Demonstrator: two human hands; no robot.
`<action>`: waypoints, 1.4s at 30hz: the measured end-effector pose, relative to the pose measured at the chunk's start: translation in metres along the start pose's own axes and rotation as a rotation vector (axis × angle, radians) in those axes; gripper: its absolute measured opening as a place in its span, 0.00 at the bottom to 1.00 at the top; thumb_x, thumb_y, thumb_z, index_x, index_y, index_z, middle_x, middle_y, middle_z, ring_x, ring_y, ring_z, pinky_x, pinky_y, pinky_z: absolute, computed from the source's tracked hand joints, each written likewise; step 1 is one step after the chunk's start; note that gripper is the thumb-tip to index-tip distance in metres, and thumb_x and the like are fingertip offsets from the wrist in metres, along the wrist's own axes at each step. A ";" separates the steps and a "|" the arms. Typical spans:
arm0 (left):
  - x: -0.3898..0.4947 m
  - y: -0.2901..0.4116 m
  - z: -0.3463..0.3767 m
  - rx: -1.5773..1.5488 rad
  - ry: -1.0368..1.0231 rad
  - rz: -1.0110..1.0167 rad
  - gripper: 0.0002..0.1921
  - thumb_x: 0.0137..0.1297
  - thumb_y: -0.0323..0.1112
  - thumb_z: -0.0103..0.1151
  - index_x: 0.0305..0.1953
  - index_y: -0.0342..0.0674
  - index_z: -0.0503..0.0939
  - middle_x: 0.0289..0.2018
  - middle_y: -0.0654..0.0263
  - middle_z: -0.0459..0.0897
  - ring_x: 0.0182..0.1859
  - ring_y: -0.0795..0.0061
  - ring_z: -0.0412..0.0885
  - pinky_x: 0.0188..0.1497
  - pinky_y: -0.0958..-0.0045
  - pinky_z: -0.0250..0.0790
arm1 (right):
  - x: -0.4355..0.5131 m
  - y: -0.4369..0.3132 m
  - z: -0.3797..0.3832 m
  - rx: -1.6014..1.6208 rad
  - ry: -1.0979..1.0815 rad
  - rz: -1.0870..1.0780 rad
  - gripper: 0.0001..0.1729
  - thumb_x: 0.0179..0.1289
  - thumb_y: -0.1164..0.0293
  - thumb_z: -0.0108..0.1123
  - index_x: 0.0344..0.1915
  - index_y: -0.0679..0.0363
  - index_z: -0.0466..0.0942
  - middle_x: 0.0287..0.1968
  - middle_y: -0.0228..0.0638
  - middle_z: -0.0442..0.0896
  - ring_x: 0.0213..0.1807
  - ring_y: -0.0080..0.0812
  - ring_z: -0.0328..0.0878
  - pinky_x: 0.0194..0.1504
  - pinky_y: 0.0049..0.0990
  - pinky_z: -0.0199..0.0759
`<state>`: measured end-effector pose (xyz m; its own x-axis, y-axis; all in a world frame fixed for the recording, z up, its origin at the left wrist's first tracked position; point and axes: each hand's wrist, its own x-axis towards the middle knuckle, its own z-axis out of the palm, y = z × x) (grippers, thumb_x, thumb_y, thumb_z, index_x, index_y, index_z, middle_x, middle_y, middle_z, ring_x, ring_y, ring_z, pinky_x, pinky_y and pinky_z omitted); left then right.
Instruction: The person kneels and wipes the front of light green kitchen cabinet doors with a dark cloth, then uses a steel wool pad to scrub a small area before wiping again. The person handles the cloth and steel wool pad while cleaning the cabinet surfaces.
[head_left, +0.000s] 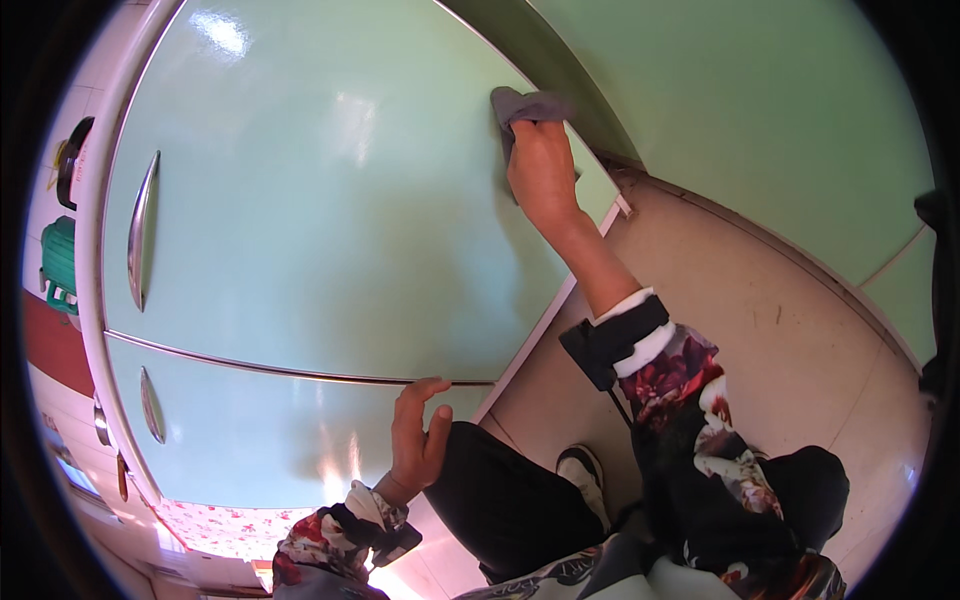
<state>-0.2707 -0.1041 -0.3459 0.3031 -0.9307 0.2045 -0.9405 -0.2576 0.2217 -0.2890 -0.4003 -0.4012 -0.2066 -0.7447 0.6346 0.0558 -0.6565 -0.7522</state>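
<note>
A pale green glossy cabinet door (300, 225) with a curved metal handle (142, 231) fills the left and middle of the view. Near its far lower corner, my right hand (544, 176) presses a grey cloth (514, 109) against the surface. My left hand (420, 435) holds nothing; its fingers are bent and apart, beside the metal strip between the large door and a smaller green panel (240, 420). The smaller panel has its own metal handle (152, 405). Whether the left fingertips touch the panel cannot be told.
Another green cabinet surface (750, 135) stands at the right, above a tiled floor (720, 277). My bent knees and a shoe (583, 480) are close below. A green plastic item (60, 255) shows at the far left, and a floral cloth (232, 529) at the lower left.
</note>
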 end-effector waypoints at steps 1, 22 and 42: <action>0.001 0.000 0.000 -0.023 0.018 0.062 0.13 0.63 0.32 0.47 0.47 0.34 0.70 0.45 0.52 0.73 0.49 0.55 0.70 0.54 0.64 0.59 | 0.000 -0.002 -0.001 -0.012 0.101 -0.028 0.07 0.40 0.86 0.50 0.23 0.69 0.74 0.29 0.51 0.74 0.31 0.50 0.71 0.27 0.42 0.66; -0.008 0.001 -0.003 0.025 0.008 0.030 0.13 0.62 0.31 0.48 0.48 0.34 0.69 0.45 0.52 0.72 0.49 0.56 0.70 0.54 0.66 0.59 | 0.017 0.001 0.013 0.090 0.123 -0.006 0.06 0.44 0.84 0.48 0.25 0.68 0.72 0.28 0.52 0.72 0.33 0.52 0.70 0.31 0.42 0.64; -0.021 0.005 -0.005 0.042 0.025 -0.011 0.13 0.62 0.30 0.48 0.47 0.33 0.69 0.44 0.52 0.72 0.47 0.56 0.71 0.52 0.66 0.61 | 0.002 -0.038 -0.006 0.111 -0.174 -0.066 0.08 0.41 0.87 0.47 0.24 0.69 0.72 0.25 0.53 0.73 0.30 0.53 0.70 0.32 0.44 0.64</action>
<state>-0.2811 -0.0850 -0.3443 0.3168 -0.9211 0.2265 -0.9425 -0.2788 0.1842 -0.2971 -0.3760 -0.3728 -0.0422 -0.7029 0.7101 0.1571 -0.7065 -0.6900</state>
